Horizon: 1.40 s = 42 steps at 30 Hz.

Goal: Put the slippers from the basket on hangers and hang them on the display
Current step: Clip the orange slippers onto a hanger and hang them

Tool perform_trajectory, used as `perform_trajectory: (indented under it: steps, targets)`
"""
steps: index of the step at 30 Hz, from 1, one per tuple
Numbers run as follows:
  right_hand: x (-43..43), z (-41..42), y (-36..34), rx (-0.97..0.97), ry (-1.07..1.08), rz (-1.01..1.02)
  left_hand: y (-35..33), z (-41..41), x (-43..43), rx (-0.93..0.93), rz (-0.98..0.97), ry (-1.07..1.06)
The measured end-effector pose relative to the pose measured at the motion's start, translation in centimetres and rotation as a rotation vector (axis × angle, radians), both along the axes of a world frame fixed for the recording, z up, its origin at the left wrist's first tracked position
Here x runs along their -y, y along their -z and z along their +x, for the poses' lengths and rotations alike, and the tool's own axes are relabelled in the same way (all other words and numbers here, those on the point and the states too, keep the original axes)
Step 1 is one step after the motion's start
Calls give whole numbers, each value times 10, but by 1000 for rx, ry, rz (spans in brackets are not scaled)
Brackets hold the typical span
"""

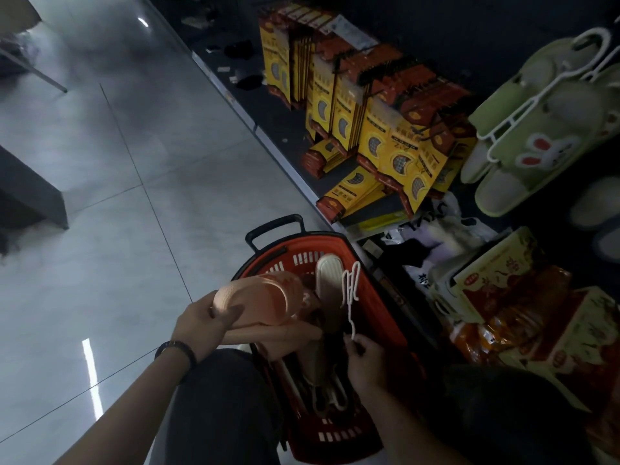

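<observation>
Nearest, my right hand [365, 364] pinches the white plastic hanger [349, 297] over the red plastic basket [379, 297]; my left hand [201, 327] grips the peach rubber slippers [265, 293]. I should slide its prongs under both straps.

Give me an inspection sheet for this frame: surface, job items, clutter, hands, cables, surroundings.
surface: glossy grey tiled floor, light glare on it.
job's things: red basket on the floor with a cream slipper and more hangers inside; pink slippers held above it; white hanger raised over the basket; green slippers already on a hanger at the display.
clutter: yellow boxes stacked and toppled on the low shelf; packaged goods and bags beside the basket.
hands: left hand grips the pink slippers; right hand pinches the white hanger's lower end.
cables: nothing seen.
surroundings: dark shelving on the right, dark furniture on the left.
</observation>
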State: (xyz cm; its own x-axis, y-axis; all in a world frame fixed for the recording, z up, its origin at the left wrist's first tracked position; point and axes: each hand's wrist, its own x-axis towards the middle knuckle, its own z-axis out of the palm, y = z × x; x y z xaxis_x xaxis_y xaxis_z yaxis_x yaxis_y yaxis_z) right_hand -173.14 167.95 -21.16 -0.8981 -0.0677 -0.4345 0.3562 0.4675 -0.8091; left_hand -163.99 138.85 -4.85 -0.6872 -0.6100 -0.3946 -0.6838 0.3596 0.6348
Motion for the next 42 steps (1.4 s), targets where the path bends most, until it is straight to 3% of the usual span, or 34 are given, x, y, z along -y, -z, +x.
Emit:
perform_trajectory:
  steps: [3, 8, 17, 19, 21, 25, 29, 31, 37, 42]
  targets:
    - [9, -19, 7, -15, 34, -29, 0, -2, 3, 12, 10, -16]
    - [42, -74, -6, 3, 164, -258, 3, -6, 4, 21, 44, -42]
    - [30, -108, -41, -64, 15, -301, 8, -12, 15, 72, 193, -150]
    - [25, -104, -49, -50, -4, -311, 12, -10, 17, 107, 151, -139]
    - [22, -99, -60, -17, 1, -331, 13, -9, 18, 138, 111, -111]
    - [18, -81, -80, 137, 54, -409, 36, -11, 44, 158, 229, -159]
    - [20, -55, -88, 374, 54, -501, 26, -16, 37, 77, 666, -475]
    - [26, -46, -83, 456, 51, -544, 14, -17, 21, 37, 772, -570]
    - [46, -28, -69, 537, 31, -504, 37, 3, -13, -3, 836, -744]
    - [56, -24, -60, 540, 76, -496, 50, 22, -25, -109, 722, -720]
